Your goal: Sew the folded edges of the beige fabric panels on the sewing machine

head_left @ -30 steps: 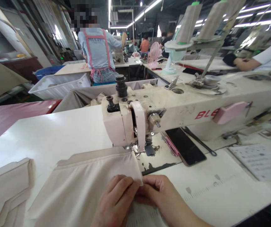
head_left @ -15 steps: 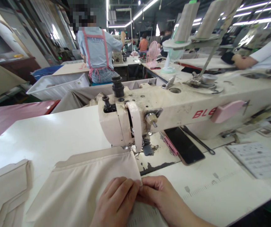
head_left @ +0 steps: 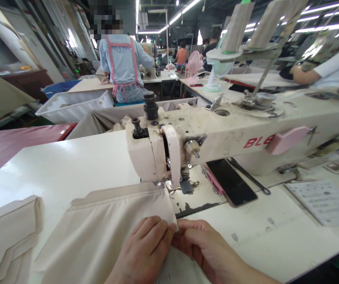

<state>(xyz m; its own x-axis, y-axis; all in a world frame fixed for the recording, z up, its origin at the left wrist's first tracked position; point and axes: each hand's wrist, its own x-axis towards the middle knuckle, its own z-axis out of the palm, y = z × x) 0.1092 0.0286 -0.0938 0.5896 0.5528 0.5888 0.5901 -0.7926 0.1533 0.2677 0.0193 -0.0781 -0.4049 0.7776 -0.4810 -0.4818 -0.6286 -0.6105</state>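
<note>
A beige fabric piece (head_left: pixel 107 221) lies on the white table, its upper right corner under the presser foot of the sewing machine (head_left: pixel 157 154). My left hand (head_left: pixel 146 248) rests on the cloth near its right edge, thumb and fingers pinching that edge. Close beside it, my right hand (head_left: pixel 200 246) pinches the same edge from the right, fingers curled. Both hands' fingertips meet at the edge, below the needle area. Part of the cloth under my hands is hidden.
Stacked beige pieces (head_left: pixel 10 236) lie at left. Right of the needle are a phone (head_left: pixel 231 183), a black tool (head_left: pixel 252 177) and a printed sheet (head_left: pixel 323 201). Thread cones (head_left: pixel 237 27) stand above the machine. A person in a pink-strapped apron (head_left: pixel 122 63) sits ahead, beside a white bin (head_left: pixel 75 106).
My hands keep their pinch on the fabric edge, with the left fingers slightly shifted. The whole view has moved a little. The person ahead has lowered a raised hand.
</note>
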